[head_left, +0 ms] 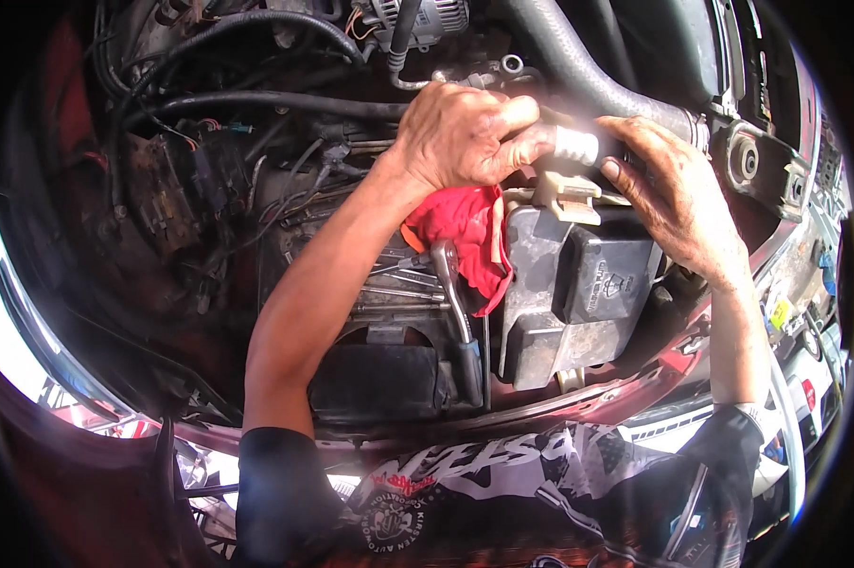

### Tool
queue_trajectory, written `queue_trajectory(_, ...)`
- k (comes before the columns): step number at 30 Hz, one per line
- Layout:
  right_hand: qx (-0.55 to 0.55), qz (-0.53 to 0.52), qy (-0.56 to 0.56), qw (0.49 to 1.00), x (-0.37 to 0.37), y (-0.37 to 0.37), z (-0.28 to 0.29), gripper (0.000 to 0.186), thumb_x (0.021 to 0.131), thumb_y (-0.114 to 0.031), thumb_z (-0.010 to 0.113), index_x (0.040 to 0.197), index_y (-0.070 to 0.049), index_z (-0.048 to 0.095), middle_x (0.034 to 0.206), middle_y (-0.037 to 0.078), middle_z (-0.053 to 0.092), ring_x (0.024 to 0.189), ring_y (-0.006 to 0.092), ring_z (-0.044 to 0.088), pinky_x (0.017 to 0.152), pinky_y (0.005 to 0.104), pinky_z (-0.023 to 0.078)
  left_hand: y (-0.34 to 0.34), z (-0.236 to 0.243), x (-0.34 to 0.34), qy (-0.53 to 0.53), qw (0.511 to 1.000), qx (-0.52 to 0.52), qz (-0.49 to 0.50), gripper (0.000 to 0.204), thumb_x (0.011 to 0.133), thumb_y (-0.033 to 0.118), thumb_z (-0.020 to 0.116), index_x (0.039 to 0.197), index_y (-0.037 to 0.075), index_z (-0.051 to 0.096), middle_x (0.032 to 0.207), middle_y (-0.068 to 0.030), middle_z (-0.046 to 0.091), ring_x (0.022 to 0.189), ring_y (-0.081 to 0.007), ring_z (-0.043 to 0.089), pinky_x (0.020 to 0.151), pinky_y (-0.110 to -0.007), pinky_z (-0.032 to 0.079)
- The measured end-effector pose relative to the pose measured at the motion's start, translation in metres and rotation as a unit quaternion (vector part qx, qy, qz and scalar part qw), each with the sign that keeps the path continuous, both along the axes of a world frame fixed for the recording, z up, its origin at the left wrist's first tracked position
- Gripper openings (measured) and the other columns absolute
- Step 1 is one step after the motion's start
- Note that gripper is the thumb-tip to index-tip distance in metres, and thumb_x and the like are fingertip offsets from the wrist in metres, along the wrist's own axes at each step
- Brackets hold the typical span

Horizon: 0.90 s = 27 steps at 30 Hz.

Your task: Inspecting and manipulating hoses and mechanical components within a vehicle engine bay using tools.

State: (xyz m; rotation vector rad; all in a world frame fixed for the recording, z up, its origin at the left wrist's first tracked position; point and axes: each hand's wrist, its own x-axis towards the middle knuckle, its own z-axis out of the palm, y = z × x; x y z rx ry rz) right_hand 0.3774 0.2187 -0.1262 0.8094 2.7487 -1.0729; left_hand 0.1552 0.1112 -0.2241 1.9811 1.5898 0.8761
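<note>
My left hand point(460, 137) is curled closed at a pale, ribbed cylindrical fitting point(575, 144), its thumb reaching the fitting's left end; parts of that grip are hidden. My right hand point(663, 194) grips the fitting's darker right end with bent fingers. Just below the fitting, a beige plastic bracket point(567, 199) sits over a black plastic container point(569, 327). A red cloth point(460, 237) lies under my left wrist, and a ratchet point(450, 284) with other metal tools point(398, 295) lies beside it.
An engine bay surrounds my arms, with black hoses point(294, 99), wiring point(209, 133), a thick grey hose point(597, 76) and an alternator point(413, 19). A metal mount point(748, 161) is at the right. The red front body edge point(682, 350) runs along the near side.
</note>
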Motion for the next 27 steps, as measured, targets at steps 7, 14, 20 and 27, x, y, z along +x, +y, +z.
queue_trajectory(7, -0.022, 0.008, -0.017, 1.0, -0.004, 0.004, 0.001, 0.033, 0.094, -0.02, 0.064, 0.121, -0.003, 0.06, 0.108, 0.017, 0.066, 0.101, 0.0355, 0.065, 0.087, 0.0414, 0.051, 0.005, 0.006, -0.006, 0.047, 0.999, 0.0, -0.01, 0.035, 0.088, 0.047, 0.065, 0.077, 0.014, 0.063, 0.058, -0.0067, 0.062, 0.056, -0.0267, 0.065, 0.048, -0.039, 0.049)
queue_trajectory(14, -0.008, 0.034, -0.041, 0.999, -0.01, 0.008, 0.003, 0.032, 0.094, -0.021, 0.064, 0.119, -0.002, 0.061, 0.101, 0.019, 0.067, 0.095, 0.0375, 0.065, 0.083, 0.0428, 0.051, 0.014, 0.007, -0.012, 0.06, 0.996, 0.022, -0.059, 0.03, 0.087, 0.041, 0.068, 0.078, 0.013, 0.061, 0.057, -0.007, 0.056, 0.055, -0.0265, 0.062, 0.05, -0.038, 0.049)
queue_trajectory(20, -0.018, 0.019, -0.044, 0.999, -0.011, 0.006, 0.004, 0.032, 0.095, -0.021, 0.064, 0.12, -0.001, 0.061, 0.101, 0.02, 0.067, 0.095, 0.0379, 0.065, 0.083, 0.0429, 0.051, 0.013, 0.002, -0.012, 0.05, 0.996, 0.057, -0.057, 0.032, 0.087, 0.042, 0.066, 0.077, 0.013, 0.06, 0.058, -0.0049, 0.056, 0.054, -0.0251, 0.061, 0.051, -0.037, 0.05)
queue_trajectory(27, -0.026, 0.027, -0.05, 0.998, -0.011, 0.01, 0.004, 0.036, 0.094, -0.025, 0.065, 0.12, -0.001, 0.061, 0.098, 0.021, 0.067, 0.094, 0.0379, 0.065, 0.082, 0.0436, 0.051, 0.012, 0.001, -0.012, 0.072, 0.994, 0.06, -0.056, 0.032, 0.086, 0.043, 0.067, 0.078, 0.013, 0.061, 0.058, -0.0047, 0.055, 0.053, -0.0244, 0.06, 0.052, -0.036, 0.05)
